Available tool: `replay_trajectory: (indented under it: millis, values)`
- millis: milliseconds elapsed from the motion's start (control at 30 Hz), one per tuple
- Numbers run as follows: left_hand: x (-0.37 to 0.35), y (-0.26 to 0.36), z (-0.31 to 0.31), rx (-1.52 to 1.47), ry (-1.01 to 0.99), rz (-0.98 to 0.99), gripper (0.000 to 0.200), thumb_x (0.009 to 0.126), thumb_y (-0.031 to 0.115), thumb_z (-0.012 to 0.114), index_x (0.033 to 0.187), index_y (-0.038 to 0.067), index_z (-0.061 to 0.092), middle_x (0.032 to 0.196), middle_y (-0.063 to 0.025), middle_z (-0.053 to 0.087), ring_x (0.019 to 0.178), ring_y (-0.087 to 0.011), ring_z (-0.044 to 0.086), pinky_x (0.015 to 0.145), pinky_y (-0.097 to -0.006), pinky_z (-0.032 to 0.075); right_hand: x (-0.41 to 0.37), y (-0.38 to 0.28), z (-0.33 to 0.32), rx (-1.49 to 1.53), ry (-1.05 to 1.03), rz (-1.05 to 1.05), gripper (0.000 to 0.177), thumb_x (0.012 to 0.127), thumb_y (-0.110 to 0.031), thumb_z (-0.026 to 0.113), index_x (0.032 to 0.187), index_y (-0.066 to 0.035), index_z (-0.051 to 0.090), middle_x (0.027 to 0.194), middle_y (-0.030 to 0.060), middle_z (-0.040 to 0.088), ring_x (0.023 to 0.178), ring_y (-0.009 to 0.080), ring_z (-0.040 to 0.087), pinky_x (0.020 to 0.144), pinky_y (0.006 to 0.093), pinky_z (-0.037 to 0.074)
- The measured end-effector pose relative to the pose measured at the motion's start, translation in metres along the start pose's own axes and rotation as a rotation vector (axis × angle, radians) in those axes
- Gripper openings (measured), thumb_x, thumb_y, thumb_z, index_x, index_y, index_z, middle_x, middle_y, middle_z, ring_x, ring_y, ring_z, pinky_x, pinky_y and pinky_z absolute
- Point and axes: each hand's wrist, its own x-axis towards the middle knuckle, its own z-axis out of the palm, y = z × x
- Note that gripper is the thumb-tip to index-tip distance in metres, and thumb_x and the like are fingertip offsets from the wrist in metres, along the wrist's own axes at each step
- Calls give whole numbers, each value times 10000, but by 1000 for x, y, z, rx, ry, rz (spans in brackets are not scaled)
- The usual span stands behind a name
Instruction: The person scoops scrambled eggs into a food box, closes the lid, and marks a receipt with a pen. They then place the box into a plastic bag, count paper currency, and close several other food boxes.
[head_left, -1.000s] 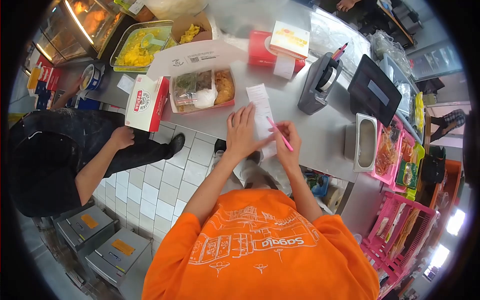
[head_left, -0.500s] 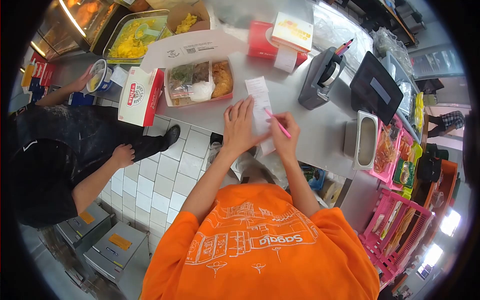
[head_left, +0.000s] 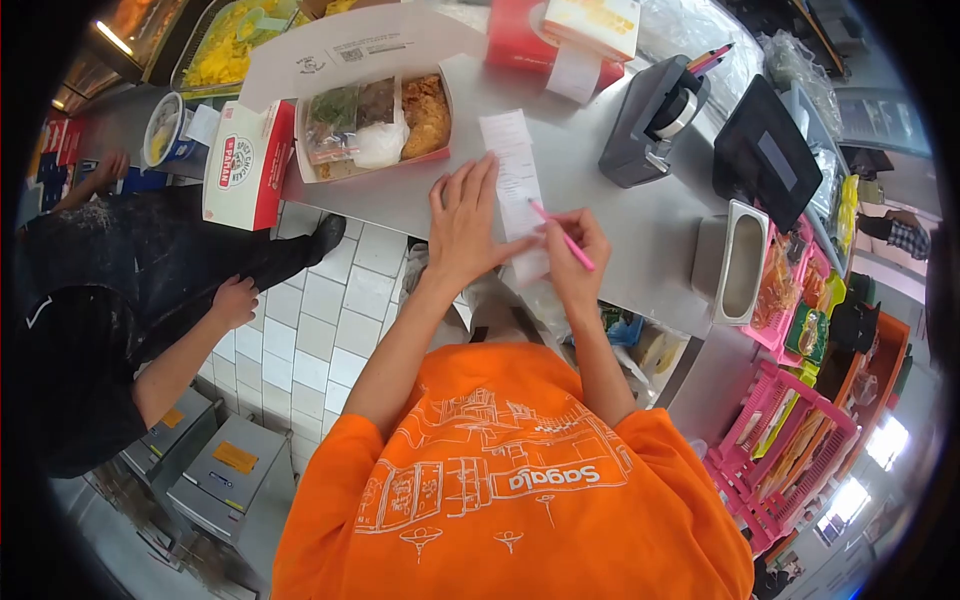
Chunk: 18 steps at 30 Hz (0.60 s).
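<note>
A long printed receipt (head_left: 516,165) lies on the steel counter in front of me. My left hand (head_left: 465,215) rests flat along its left edge, fingers stretched out and the thumb across its lower part. In my right hand (head_left: 577,255) is a pink pen (head_left: 570,243), its tip touching the paper near the middle. To the left of the receipt stands an open meal box (head_left: 445,150) holding fried chicken (head_left: 425,115), a clear packet with green leaves (head_left: 333,115) and a white wrapped bundle (head_left: 382,146).
A closed red-and-white box (head_left: 247,165) is at the counter's left. Beyond the receipt are stacked boxes (head_left: 590,25), a tape dispenser (head_left: 645,125), a tablet (head_left: 768,160) and a steel container (head_left: 732,262). A co-worker in dark clothes (head_left: 120,300) stands at left near a tub (head_left: 165,130).
The pen has stayed on the receipt, with both my hands in nearly the same pose. My view has shifted slightly. The co-worker's far hand has come away from the tub.
</note>
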Motion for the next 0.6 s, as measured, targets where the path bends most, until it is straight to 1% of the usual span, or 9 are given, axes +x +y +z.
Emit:
replay_trajectory:
  millis: [33,100,233,300,333,400,533,600]
  values:
    - [-1,-1,2,-1,-11,-5,1016,585,462,781,1382,7,346,1421,-79,365,1268,-266,348,1045,-460,238,0,-1,3,-2,-1,13,57,809,-2,591,842,41,578,722,92,661,697,98,632,622,239,490]
    - [-1,-3,5,23,20,14,1034,581,478,780,1389,9,338,1419,-78,368,1264,-266,351,1045,-460,231,-2,-6,11,79,-106,-69,67,812,-2,596,860,43,582,727,84,658,703,81,620,621,221,479]
    - [1,-1,1,24,0,-1,1047,580,501,775,1392,8,335,1419,-81,368,1266,-265,349,1046,-456,225,-10,-1,-6,23,-90,-44,73,816,-6,600,870,39,580,740,78,658,707,71,607,620,208,469]
    - [1,0,1,31,-23,-6,1058,579,526,769,1393,8,335,1416,-81,370,1268,-262,344,1047,-451,221,-10,1,-14,69,-39,39,67,823,-7,599,874,32,578,748,56,654,678,54,579,601,197,454]
    - [1,-1,3,25,-28,-7,1058,579,526,769,1393,8,335,1416,-81,370,1268,-262,344,1047,-451,221,-9,1,-11,64,-36,44,67,823,-7,599,874,32,578,748,56,654,678,54,579,601,197,454]
    - [0,-3,7,21,-1,-1,1059,576,533,768,1391,10,338,1414,-80,372,1270,-259,339,1046,-450,220,-9,-1,-3,22,-103,3,55,831,-6,597,869,26,575,731,29,638,647,45,557,574,196,438]
    - [3,0,-1,40,-11,1,1015,599,561,747,1348,-13,374,1371,-103,405,1264,-263,347,1052,-458,231,-10,3,-7,-27,-146,-38,49,828,-6,599,859,23,574,718,17,621,634,33,538,555,192,422]
    - [3,1,-1,17,8,3,1023,592,565,749,1348,-11,373,1374,-101,401,1265,-260,344,1053,-458,231,-6,-1,-8,68,-39,22,49,817,-7,603,848,22,578,712,28,618,645,39,546,553,196,421]
